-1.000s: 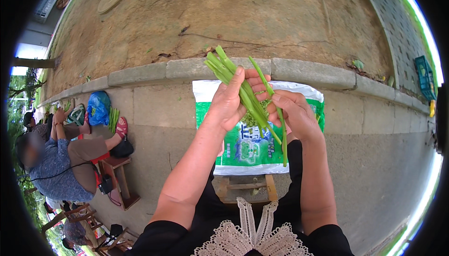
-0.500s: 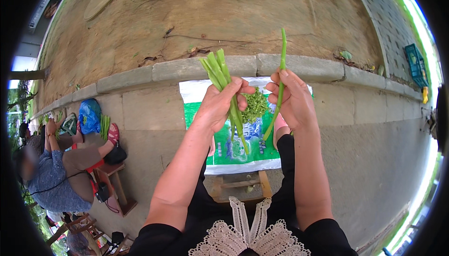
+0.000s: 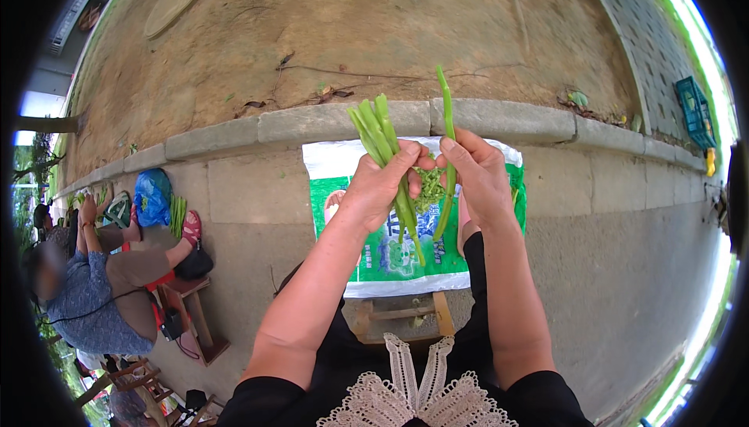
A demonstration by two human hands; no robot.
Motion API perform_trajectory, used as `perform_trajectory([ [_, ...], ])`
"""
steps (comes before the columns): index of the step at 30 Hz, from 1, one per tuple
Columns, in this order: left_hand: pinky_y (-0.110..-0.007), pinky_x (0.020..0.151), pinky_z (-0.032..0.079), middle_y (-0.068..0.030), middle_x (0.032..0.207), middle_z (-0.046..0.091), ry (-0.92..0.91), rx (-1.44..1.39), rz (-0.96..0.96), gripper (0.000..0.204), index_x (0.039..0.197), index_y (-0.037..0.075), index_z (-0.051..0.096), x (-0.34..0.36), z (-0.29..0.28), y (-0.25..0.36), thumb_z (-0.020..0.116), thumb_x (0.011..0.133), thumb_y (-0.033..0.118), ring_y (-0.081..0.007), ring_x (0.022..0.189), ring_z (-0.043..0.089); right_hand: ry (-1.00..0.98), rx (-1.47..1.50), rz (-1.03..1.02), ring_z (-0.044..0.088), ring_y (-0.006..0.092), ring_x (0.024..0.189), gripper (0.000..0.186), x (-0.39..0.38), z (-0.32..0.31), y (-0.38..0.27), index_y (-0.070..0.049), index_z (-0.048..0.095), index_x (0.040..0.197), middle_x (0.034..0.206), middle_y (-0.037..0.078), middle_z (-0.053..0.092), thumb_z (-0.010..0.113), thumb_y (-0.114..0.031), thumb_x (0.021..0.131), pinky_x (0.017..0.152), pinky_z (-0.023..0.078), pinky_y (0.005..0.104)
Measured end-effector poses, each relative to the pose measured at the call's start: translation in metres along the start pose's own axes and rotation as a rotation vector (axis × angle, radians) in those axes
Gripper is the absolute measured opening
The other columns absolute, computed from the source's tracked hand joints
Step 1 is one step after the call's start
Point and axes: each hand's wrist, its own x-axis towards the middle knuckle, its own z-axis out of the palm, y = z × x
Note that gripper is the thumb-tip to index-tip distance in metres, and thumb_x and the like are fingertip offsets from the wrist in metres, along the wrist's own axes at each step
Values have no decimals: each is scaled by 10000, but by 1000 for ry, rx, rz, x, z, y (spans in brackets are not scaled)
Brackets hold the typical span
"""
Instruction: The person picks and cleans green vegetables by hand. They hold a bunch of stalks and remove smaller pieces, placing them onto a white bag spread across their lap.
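My left hand (image 3: 380, 189) is closed round a small bunch of green stalks (image 3: 377, 132), their cut ends pointing up and away, thin tails hanging below the fist. A single green stalk (image 3: 447, 111) is pinched between the thumb and fingers of my right hand (image 3: 477, 173), nearly upright. Both hands are close together, fingertips almost meeting. Beneath them a green and white printed plastic sack (image 3: 413, 275) lies flat over the ground between my feet. On it is a heap of chopped green pieces (image 3: 429, 190), partly hidden by my hands.
A stone kerb (image 3: 335, 122) runs beyond the sack, with bare soil (image 3: 374, 29) behind it. At left another person (image 3: 101, 294) sits beside a blue plastic bag (image 3: 151, 197) and more green stalks (image 3: 177, 212). A teal crate (image 3: 693, 108) stands far right. A wooden stool (image 3: 406, 314) edge shows below the sack.
My right hand has moved left and slightly nearer with its single stalk, toward the left hand. The left hand has shifted a little right and nearer, still gripping the bunch.
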Motion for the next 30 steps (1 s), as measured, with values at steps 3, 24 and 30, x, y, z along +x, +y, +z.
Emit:
perform_trajectory([
  [3, -229, 500, 413, -87, 825, 606, 40, -28, 19, 235, 924, 17, 563, -2, 2, 2, 564, 866, 245, -110, 548, 500, 23, -139, -79, 532, 61, 715, 235, -3, 8, -2, 2, 602, 1007, 786, 3, 590, 595, -160, 837, 581, 428, 211],
  [24, -250, 456, 397, -109, 726, 601, -74, 44, -217, 296, 912, -11, 556, -4, 6, 0, 492, 896, 278, -119, 485, 469, 126, 426, -697, 612, 223, 843, 202, -10, -3, -17, 8, 559, 1022, 976, 118, 604, 554, 27, 821, 746, 495, 315],
  [30, -233, 479, 410, -77, 773, 573, -240, -407, -175, 502, 951, 5, 530, 1, -7, -11, 411, 887, 489, -114, 536, 480, -111, -201, -848, 597, 233, 825, 193, -24, 16, -3, -6, 564, 912, 914, 113, 597, 568, 107, 755, 763, 469, 318],
])
